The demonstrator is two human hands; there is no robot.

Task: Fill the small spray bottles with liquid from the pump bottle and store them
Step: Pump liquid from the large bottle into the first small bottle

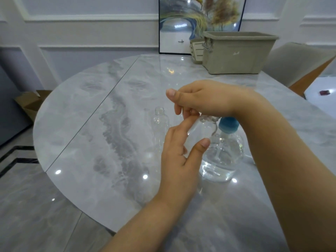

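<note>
I hold a small clear spray bottle [203, 130] up over the middle of the tabletop [101, 110]. My left hand [179, 157] wraps its body, with the thumb up against the near side and the forefinger laid along the far side. My right hand [198, 100] reaches across from the right edge and its fingers curl down onto the bottle's top; what exactly they pinch there is hidden behind them.

A second small bottle [160, 124], clear and with its neck uncapped, stands upright on the tabletop just beyond my left hand, towards the far edge. The pump bottle [222, 155], round-bodied, clear and with liquid in it, stands directly under my right wrist, its blue collar [228, 125] showing just beside the bottle I hold.

Near the far right edge of the tabletop sits a beige storage bin [236, 53], with a smaller slatted basket [197, 50] touching its left side. A framed picture [181, 24] leans against the wall behind them.
</note>
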